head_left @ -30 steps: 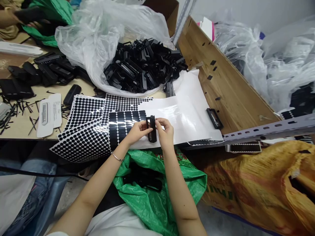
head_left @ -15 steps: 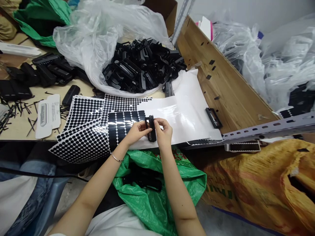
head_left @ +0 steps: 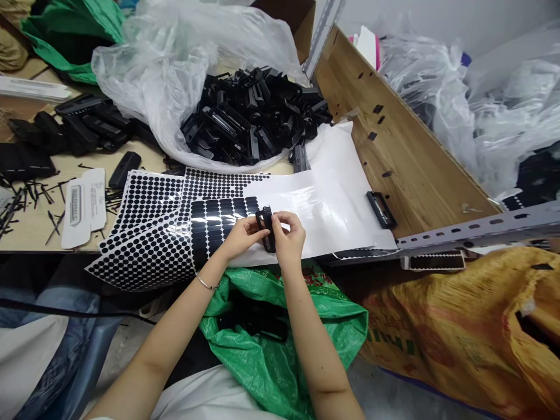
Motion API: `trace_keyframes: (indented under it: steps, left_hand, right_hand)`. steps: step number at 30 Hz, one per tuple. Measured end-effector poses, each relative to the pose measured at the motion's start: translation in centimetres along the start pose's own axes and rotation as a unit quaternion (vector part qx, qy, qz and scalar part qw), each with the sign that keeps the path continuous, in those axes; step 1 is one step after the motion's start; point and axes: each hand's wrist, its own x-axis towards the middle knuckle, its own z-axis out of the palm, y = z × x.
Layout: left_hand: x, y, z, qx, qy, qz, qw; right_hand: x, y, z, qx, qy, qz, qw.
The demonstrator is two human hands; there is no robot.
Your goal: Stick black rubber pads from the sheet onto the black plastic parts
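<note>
Both hands hold one small black plastic part (head_left: 267, 227) upright over the table's near edge. My left hand (head_left: 242, 235) pinches its left side with thumb and fingers. My right hand (head_left: 289, 236) grips its right side, fingertips pressed on the top end. Under the hands lie white sheets carrying black round and square sticker pads (head_left: 166, 233); the sheet of square pads (head_left: 221, 219) is closest to my left hand. Below the hands an open green bag (head_left: 280, 344) holds more black parts.
A clear plastic bag (head_left: 166, 87) spills a heap of black plastic parts (head_left: 254, 119) at the back. More black parts (head_left: 79, 125) and thin black pins lie at the left. A wooden board (head_left: 394, 151), a grey perforated rail (head_left: 476, 230) and an orange sack (head_left: 464, 326) stand to the right.
The black part has tilted slightly, its top leaning left, as both hands turn it. The hands stay in the same place over the sticker sheets.
</note>
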Motion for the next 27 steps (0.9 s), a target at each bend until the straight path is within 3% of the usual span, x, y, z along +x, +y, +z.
trace_keyframes:
  steps: [9,15,18,20,23,27]
  left_hand:
    - [0.0,0.0,0.0,-0.004,-0.011,0.006,1.0]
    - [-0.2,0.1,0.0,0.002,-0.03,0.009,1.0]
    - [-0.3,0.2,-0.1,0.006,-0.036,0.0,0.999]
    - [-0.4,0.3,-0.1,0.003,-0.04,-0.006,0.999]
    - [-0.5,0.6,-0.1,0.004,-0.053,-0.004,0.999]
    - [-0.7,0.8,-0.1,0.032,-0.094,-0.002,0.995]
  right_hand:
    - [-0.8,-0.1,0.4,-0.006,0.034,-0.038,0.999]
    - [-1.4,1.2,0.7,-0.071,0.107,-0.088,0.988]
    - [-1.1,1.9,0.4,-0.069,0.156,-0.072,0.983]
    - [-0.5,2.2,-0.2,-0.043,0.157,-0.027,0.986]
    - [0.3,2.2,-1.4,0.03,0.068,0.036,0.997]
    - [0.5,1.3,-2.1,0.128,-0.134,0.024,0.982]
